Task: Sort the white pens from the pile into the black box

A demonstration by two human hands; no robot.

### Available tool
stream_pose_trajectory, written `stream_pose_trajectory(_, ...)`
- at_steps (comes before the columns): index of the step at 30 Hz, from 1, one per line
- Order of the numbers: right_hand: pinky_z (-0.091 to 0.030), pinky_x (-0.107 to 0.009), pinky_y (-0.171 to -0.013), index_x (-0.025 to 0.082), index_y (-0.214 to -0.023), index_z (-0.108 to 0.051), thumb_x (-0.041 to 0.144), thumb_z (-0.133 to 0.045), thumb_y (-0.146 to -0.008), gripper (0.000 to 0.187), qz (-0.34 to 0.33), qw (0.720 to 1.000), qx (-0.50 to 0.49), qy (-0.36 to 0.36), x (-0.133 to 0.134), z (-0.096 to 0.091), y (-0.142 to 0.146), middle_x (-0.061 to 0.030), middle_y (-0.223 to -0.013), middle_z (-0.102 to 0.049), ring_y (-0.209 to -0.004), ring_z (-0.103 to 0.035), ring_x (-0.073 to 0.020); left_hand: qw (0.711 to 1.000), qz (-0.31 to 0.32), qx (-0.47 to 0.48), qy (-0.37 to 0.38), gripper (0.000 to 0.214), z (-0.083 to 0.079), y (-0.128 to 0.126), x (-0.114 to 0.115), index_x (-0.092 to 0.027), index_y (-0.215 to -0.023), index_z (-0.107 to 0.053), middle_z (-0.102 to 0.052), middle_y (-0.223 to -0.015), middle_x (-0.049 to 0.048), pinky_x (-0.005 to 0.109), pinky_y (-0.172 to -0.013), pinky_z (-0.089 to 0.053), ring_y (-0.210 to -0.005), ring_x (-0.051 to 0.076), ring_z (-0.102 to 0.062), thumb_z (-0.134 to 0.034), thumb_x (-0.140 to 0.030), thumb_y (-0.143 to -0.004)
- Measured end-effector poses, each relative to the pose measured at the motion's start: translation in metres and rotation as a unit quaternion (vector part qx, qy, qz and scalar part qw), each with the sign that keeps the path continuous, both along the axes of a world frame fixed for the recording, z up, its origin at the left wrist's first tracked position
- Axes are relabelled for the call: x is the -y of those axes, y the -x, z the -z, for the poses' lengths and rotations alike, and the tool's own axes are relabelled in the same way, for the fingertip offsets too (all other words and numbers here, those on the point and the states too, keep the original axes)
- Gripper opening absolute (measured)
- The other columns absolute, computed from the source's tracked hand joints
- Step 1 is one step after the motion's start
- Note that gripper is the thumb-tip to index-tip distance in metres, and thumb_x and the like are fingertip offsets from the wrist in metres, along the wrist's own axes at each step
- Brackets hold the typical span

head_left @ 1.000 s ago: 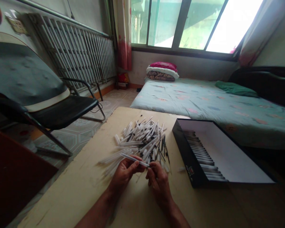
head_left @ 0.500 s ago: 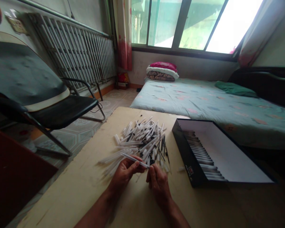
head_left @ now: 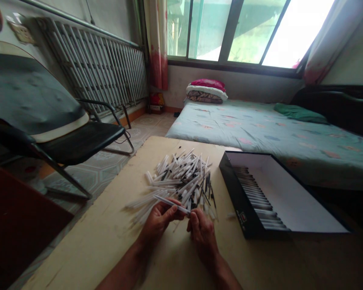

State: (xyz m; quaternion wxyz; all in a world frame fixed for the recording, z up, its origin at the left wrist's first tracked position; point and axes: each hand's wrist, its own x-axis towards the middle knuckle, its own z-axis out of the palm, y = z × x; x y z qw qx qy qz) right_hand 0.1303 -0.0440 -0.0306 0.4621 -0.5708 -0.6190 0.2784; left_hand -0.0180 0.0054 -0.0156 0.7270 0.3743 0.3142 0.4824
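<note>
Between my hands is a slim white pen, tilted down toward the right. My left hand is closed around the pen's barrel. With thumb and fingers pinched, my right hand grips the pen's lower right end; the tip is hidden by the fingers. Just beyond my hands lies a loose pile of pen parts, white barrels mixed with black pieces and thin dark refills. To the right stands an open black box with a white inside, where several pens lie in a row along its left side.
The pale tabletop bears the pile and the box. Behind it is a bed with folded bedding. A black folding chair stands at the left, beside a dark red surface in the lower left corner.
My right hand's fingers have shifted very slightly at the pen's end. The pen, the pile and the box stay where they were.
</note>
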Motion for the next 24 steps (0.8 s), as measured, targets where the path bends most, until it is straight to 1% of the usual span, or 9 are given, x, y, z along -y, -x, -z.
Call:
stream_pose_trajectory(3, -0.036, -0.020, -0.052, 0.019, -0.093, -0.049, 0.033, -0.037, -0.094, 0.018, -0.002, 1.000, -0.009, -0.004, 0.0003, -0.0020, 0.0003, 0.0043, -0.059, -0.053, -0.050, -0.049, -0.0110, 1.000, -0.007, 0.000, 0.005, 0.021, 0.0001, 0.0000, -0.0001, -0.013, -0.086, -0.066, -0.073, -0.076, 0.0062, 0.030, -0.069, -0.053, -0.068, 0.016, -0.068, -0.072, -0.026, -0.071)
stream_pose_trajectory(4, -0.036, -0.020, -0.052, 0.019, -0.093, -0.049, 0.032, -0.037, -0.094, 0.018, -0.003, 1.000, -0.010, -0.004, 0.0003, -0.0024, 0.0004, 0.0043, -0.059, -0.052, -0.050, -0.049, -0.0108, 1.000, -0.004, -0.002, 0.005, 0.021, 0.0004, 0.0001, -0.0002, -0.013, -0.086, -0.066, -0.073, -0.075, 0.0062, 0.030, -0.069, -0.053, -0.068, 0.016, -0.068, -0.073, -0.026, -0.071)
stream_pose_trajectory(9, -0.035, -0.020, -0.051, 0.021, -0.072, -0.047, 0.030, -0.035, -0.095, 0.027, -0.006, 1.000, -0.007, -0.005, 0.0007, -0.0012, 0.0006, 0.0045, -0.055, -0.049, -0.048, -0.046, -0.0099, 1.000, 0.005, -0.007, -0.009, 0.022, 0.0026, 0.0006, -0.0003, -0.013, -0.086, -0.066, -0.073, -0.075, 0.0068, 0.032, -0.068, -0.053, -0.070, 0.018, -0.068, -0.072, -0.028, -0.071)
stream_pose_trajectory(11, -0.034, -0.019, -0.050, 0.021, -0.068, -0.046, 0.030, -0.035, -0.094, 0.030, -0.001, 1.000, -0.012, -0.007, 0.0007, -0.0004, 0.0002, 0.0044, -0.053, -0.048, -0.047, -0.046, -0.0098, 1.000, 0.005, -0.012, -0.011, 0.022, 0.0021, 0.0007, 0.0000, -0.013, -0.086, -0.066, -0.073, -0.075, 0.0067, 0.031, -0.068, -0.053, -0.069, 0.018, -0.067, -0.072, -0.029, -0.072)
stream_pose_trajectory(16, -0.035, -0.020, -0.051, 0.021, -0.080, -0.050, 0.032, -0.038, -0.093, 0.021, -0.002, 1.000, -0.023, -0.001, 0.0003, -0.0002, -0.0002, 0.0039, -0.059, -0.051, -0.049, -0.046, -0.0102, 1.000, -0.002, -0.020, -0.008, 0.020, 0.0002, 0.0003, 0.0005, -0.014, -0.086, -0.066, -0.073, -0.075, 0.0063, 0.031, -0.070, -0.053, -0.070, 0.018, -0.067, -0.071, -0.028, -0.073)
stream_pose_trajectory(22, -0.034, -0.021, -0.050, 0.021, -0.071, -0.047, 0.032, -0.037, -0.094, 0.028, -0.004, 1.000, -0.019, -0.005, 0.0001, 0.0017, 0.0000, 0.0044, -0.055, -0.047, -0.048, -0.045, -0.0102, 1.000, 0.004, -0.018, -0.017, 0.021, 0.0015, 0.0010, 0.0003, -0.013, -0.085, -0.066, -0.073, -0.076, 0.0068, 0.032, -0.069, -0.053, -0.068, 0.018, -0.067, -0.071, -0.028, -0.072)
stream_pose_trajectory(24, -0.037, -0.021, -0.052, 0.021, -0.075, -0.050, 0.031, -0.038, -0.094, 0.025, 0.002, 1.000, -0.007, -0.018, 0.0007, -0.0004, -0.0002, 0.0027, -0.060, -0.051, -0.052, -0.049, -0.0112, 0.999, 0.005, -0.029, -0.027, 0.021, 0.0001, 0.0013, 0.0009, -0.013, -0.086, -0.066, -0.073, -0.075, 0.0070, 0.033, -0.069, -0.054, -0.069, 0.019, -0.067, -0.070, -0.029, -0.073)
